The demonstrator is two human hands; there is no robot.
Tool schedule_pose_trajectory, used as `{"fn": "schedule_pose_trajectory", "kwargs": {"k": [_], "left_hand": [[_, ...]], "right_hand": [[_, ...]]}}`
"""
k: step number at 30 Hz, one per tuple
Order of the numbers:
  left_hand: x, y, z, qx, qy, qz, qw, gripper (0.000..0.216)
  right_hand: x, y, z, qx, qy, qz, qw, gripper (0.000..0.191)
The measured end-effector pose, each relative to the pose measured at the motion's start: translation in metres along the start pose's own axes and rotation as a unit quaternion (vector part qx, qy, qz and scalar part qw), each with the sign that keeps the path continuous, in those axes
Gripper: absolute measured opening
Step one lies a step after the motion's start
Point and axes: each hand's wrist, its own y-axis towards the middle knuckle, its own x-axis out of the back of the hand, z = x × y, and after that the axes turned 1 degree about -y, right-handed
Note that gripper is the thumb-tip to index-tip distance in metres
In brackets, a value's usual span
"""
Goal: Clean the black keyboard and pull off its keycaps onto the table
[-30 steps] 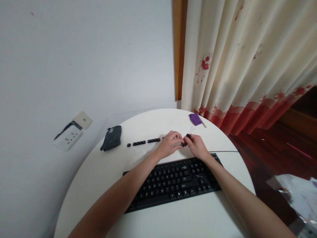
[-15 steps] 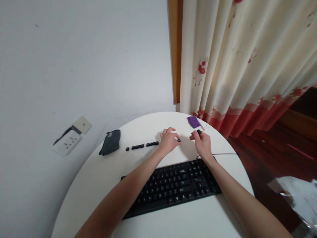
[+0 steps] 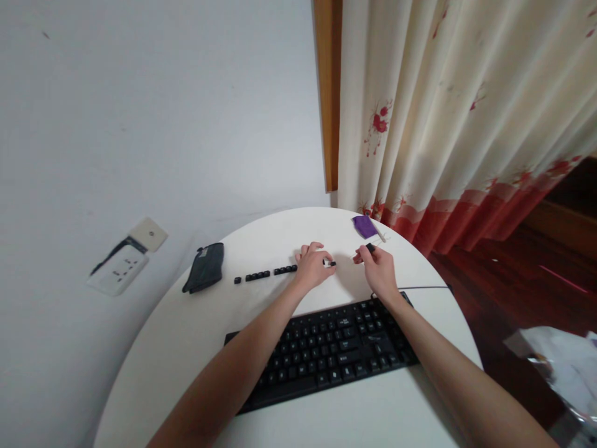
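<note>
My left hand [image 3: 311,268] rests on the round white table [image 3: 186,330] beyond a black keyboard [image 3: 321,351], pinching a small black keycap [image 3: 333,264] at its fingertips. My right hand [image 3: 380,270] hovers a little to the right, fingers closed round a small black tool [image 3: 370,247], probably a keycap puller. A gap separates the two hands. A row of several loose black keycaps [image 3: 265,273] lies on the table just left of my left hand.
A dark grey pouch [image 3: 205,267] lies at the table's back left. A purple cloth [image 3: 364,226] sits near the curtain [image 3: 448,112] at the back right. The keyboard's cable [image 3: 422,287] runs off to the right. A wall socket [image 3: 116,270] is at left.
My hands, joined over the keycap a second ago, have drawn apart. The left carried the keycap leftwards toward the row; the right pulled the tool away to the right.
</note>
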Motion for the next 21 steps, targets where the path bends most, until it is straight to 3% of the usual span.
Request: {"fn": "schedule_pose_trajectory", "kwargs": {"k": [14, 21], "left_hand": [[-0.0049, 0.0004, 0.0044, -0.046, -0.009, -0.029, 0.998, 0.009], [-0.0051, 0.0014, 0.002, -0.034, 0.001, -0.031, 0.999, 0.012]], "right_hand": [[-0.0008, -0.0005, -0.0022, -0.004, -0.008, 0.012, 1.0, 0.041], [-0.0002, -0.0016, -0.0008, -0.003, -0.011, 0.018, 1.0, 0.04]]}}
